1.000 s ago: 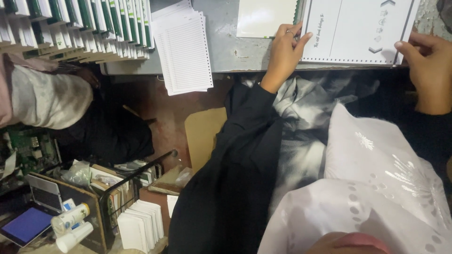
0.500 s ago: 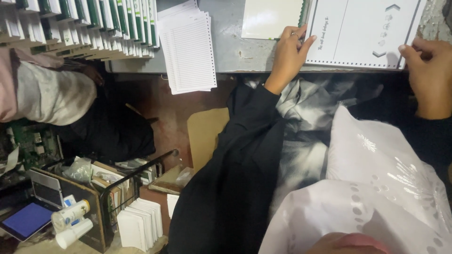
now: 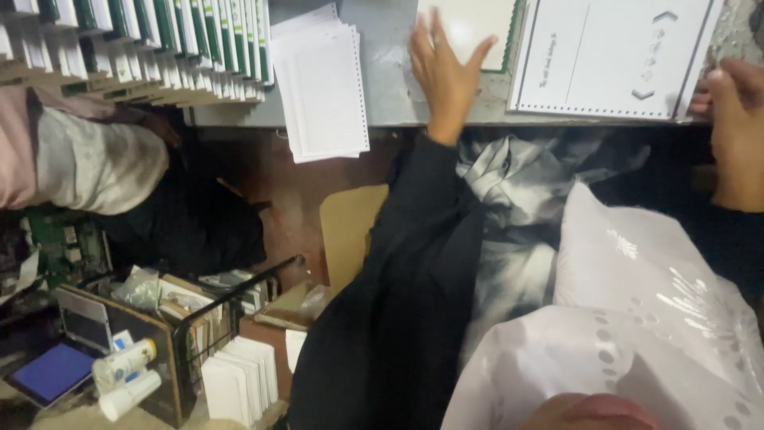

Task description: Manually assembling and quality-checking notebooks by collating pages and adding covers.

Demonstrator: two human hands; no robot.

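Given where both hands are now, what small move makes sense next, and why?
Probably lower the left hand flat onto the cream sheet. It is spread open over that sheet beside the punched white page, while the right hand sits at that page's right edge.

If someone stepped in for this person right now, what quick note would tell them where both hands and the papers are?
Left hand: open, fingers spread, flat on the pale cream sheet on the grey worktop.
Right hand: at the right edge of the white punched page with printed arrows; grip unclear.
Stack of white lined punched sheets: to the left, overhanging the worktop edge, untouched.
Row of green-edged booklets: far left.
Done or left: cannot tell from this view.
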